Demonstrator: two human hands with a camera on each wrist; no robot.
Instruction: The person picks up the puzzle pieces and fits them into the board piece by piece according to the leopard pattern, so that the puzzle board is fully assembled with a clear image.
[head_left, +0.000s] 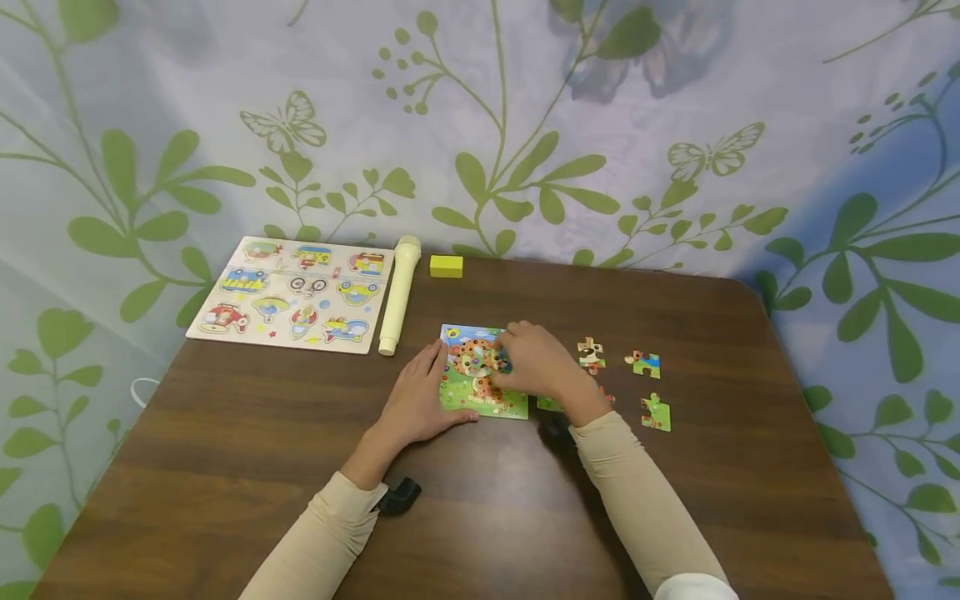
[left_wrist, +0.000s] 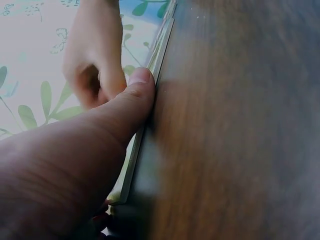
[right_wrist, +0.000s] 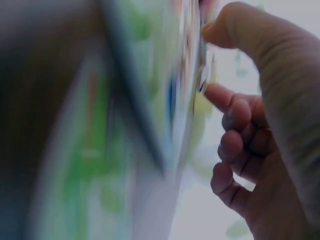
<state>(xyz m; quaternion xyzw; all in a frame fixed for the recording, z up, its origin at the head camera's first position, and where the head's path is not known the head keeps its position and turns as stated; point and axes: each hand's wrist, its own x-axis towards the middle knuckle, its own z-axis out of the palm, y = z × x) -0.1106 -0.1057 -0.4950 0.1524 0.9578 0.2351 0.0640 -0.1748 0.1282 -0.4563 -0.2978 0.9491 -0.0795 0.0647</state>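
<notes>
A square jigsaw board (head_left: 459, 396) with a spotted leopard picture lies on the table in front of me. My left hand (head_left: 418, 402) rests against its left side, fingers straight, the thumb along the near edge. Over the board's right half, my right hand (head_left: 538, 360) pinches a thin puzzle piece (right_wrist: 203, 75) between thumb and index finger. In the head view that piece is largely covered by the hand. Loose pieces lie right of the board: a brown and white piece (head_left: 591, 353), a blue and green piece (head_left: 645, 363) and a green piece (head_left: 656, 412), with others partly behind the right wrist.
A white board of vehicle pictures (head_left: 292, 337) lies at the back left. Beside it are a pale yellow stick with a rounded end (head_left: 400, 296) and a yellow block (head_left: 446, 267). A leaf-patterned curtain (head_left: 525, 125) hangs behind the brown table (head_left: 480, 517).
</notes>
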